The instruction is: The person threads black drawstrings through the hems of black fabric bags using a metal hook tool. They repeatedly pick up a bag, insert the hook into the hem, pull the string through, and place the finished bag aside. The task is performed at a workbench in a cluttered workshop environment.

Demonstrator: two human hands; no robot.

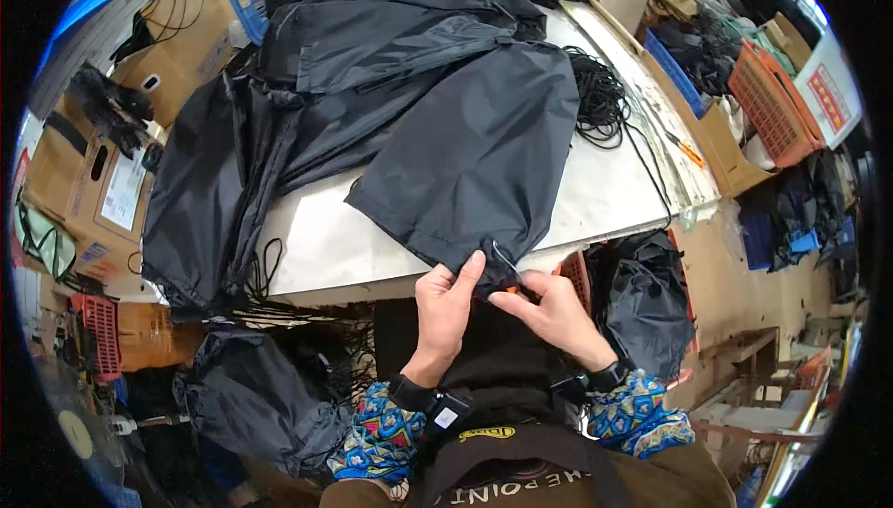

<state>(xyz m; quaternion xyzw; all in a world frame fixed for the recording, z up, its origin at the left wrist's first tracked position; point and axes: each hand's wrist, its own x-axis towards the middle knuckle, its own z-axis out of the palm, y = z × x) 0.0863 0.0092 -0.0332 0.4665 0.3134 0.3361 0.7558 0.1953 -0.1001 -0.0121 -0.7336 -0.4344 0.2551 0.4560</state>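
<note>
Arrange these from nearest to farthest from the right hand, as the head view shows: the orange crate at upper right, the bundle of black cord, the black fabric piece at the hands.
1. Black fabric piece: its near end is at the right hand.
2. Bundle of black cord: up the table, right of the fabric.
3. Orange crate: upper right.

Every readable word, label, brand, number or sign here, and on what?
I won't copy wording; print shows here:
Dark clothing: white lettering, legible; yellow mark above it.
Cardboard box, left: side print blurred; white label too small to read.
White panel, right: red print, too small to read.
</note>
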